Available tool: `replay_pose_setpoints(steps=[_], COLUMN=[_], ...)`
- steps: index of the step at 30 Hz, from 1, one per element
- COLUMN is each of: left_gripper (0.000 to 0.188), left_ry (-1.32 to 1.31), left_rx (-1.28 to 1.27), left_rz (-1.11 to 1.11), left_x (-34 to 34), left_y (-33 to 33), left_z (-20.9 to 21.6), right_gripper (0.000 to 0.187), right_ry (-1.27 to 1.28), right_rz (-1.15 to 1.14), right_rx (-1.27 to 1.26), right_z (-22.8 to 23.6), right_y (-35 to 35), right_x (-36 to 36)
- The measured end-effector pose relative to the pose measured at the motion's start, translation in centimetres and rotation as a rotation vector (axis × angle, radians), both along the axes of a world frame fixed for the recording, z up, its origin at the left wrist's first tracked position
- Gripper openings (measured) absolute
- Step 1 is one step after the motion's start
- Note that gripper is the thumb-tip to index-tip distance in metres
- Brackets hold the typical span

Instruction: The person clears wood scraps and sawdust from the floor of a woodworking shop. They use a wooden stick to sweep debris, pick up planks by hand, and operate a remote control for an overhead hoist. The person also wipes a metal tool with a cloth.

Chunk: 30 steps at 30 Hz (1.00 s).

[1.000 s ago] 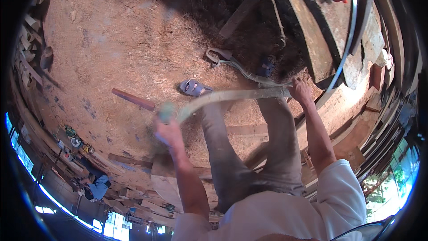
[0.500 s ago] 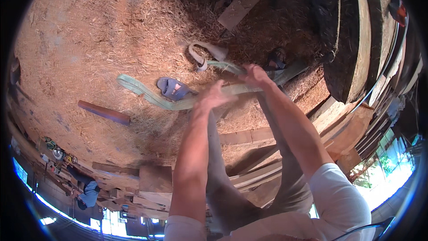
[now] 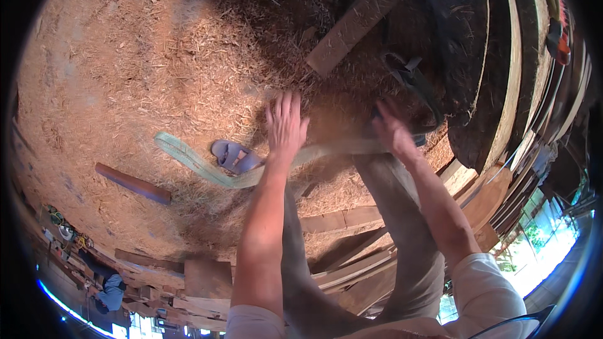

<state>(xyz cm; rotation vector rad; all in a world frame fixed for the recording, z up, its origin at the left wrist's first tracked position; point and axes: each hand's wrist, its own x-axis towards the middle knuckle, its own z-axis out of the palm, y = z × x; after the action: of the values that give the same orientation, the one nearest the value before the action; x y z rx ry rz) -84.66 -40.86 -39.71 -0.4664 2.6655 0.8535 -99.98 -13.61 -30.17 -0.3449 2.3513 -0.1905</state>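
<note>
A long pale-green flat webbing strap (image 3: 235,180) lies across the sawdust-covered ground, crossing in front of my legs. Its left end bends back beyond a grey-blue sandal (image 3: 236,156). My left hand (image 3: 287,124) is open, palm down with its fingers apart, just beyond the strap and holding nothing. Farther right, my right hand (image 3: 392,129) is smeared by motion near the strap's right-hand stretch; its fingers look apart, with no strap visibly gripped. Past it, the strap's looped end (image 3: 404,69) curves through the shadow beside the large dark log.
A wide plank (image 3: 352,28) lies at the far side, beside the dark log (image 3: 468,75) on the right. A short reddish wood piece (image 3: 133,183) rests at left. Boards (image 3: 342,220) lie near my legs. Another person (image 3: 110,292) is at the lower left.
The strap's looped end has gone from the middle to the far right, by the log. My left hand has moved farther out and spread; my right hand has moved right and come off the strap.
</note>
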Motion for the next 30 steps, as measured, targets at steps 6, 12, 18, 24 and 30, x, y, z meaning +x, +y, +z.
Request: replay_pose_setpoints(steps=[6,12,18,24,30], left_gripper=[0.077,0.078,0.088,0.067,0.063], left_ry=[0.107,-0.234,-0.325,-0.249,-0.532], left_rx=[0.01,0.346,0.163,0.128,0.688], left_rz=[0.025,-0.309,-0.472,-0.322,0.142], left_x=[-10.6,8.6,13.7,11.5,0.4], left_y=[-0.6,4.0,3.5,-0.2,-9.6], left_z=[-1.1,0.5,2.1,2.1,7.5], right_gripper=[0.077,0.066,0.06,0.068,0.077], right_ry=[-0.101,-0.346,-0.475,-0.91,-0.885], right_rz=[0.48,0.794,0.89,0.176,-0.29], right_rx=[0.003,-0.118,0.275,0.02,-0.235], right_z=[-15.5,-5.6,-5.2,-6.2,-3.2], right_y=[-0.5,-3.1,0.7,5.5,-1.1], right_x=[6.0,11.4,10.9,6.6,-2.8])
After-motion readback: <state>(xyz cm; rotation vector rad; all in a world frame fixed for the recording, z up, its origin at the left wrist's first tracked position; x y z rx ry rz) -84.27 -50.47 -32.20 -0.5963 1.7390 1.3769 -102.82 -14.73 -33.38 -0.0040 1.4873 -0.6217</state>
